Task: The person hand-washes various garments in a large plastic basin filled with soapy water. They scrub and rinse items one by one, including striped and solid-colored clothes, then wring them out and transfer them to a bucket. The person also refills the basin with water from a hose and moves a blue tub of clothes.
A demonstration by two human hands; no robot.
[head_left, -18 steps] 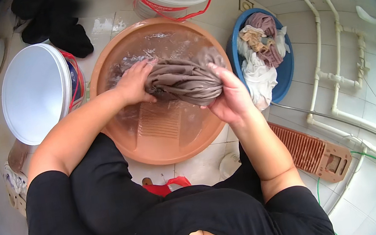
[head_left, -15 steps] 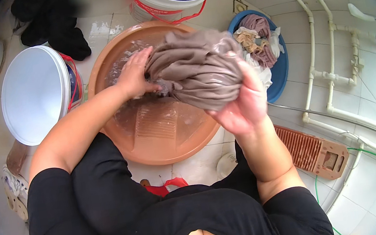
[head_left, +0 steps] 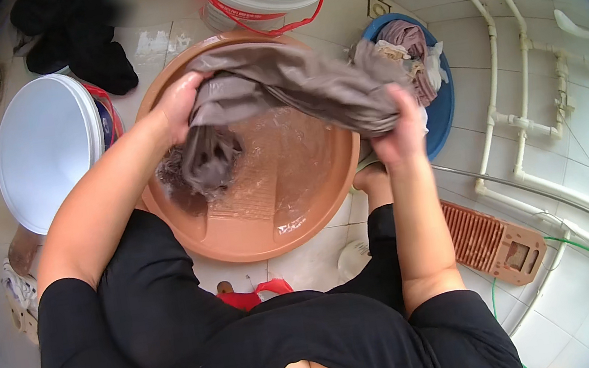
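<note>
A wet grey-brown garment [head_left: 278,72] is stretched between my two hands above a round orange-brown washbasin [head_left: 258,243]. My left hand [head_left: 180,106] is closed on its left end, and a bunched part hangs from there down to the water. At the right end my right hand [head_left: 399,130] grips the gathered cloth near the basin's right rim. Which kind of garment it is, I cannot tell. Shallow water lies in the basin over a ridged washboard section [head_left: 242,203] moulded into it.
On the right stands a blue basin [head_left: 442,124] with pale and mauve clothes. A white bucket [head_left: 269,12] holding dark clothes is at the back, another white bucket [head_left: 50,152] at left. Dark clothes [head_left: 77,53] lie back left. A brown washboard [head_left: 493,238] rests by white wall pipes [head_left: 521,97].
The bundled garment has been spread wider between my hands. My left hand moved left and up, and part of the cloth now hangs into the basin.
</note>
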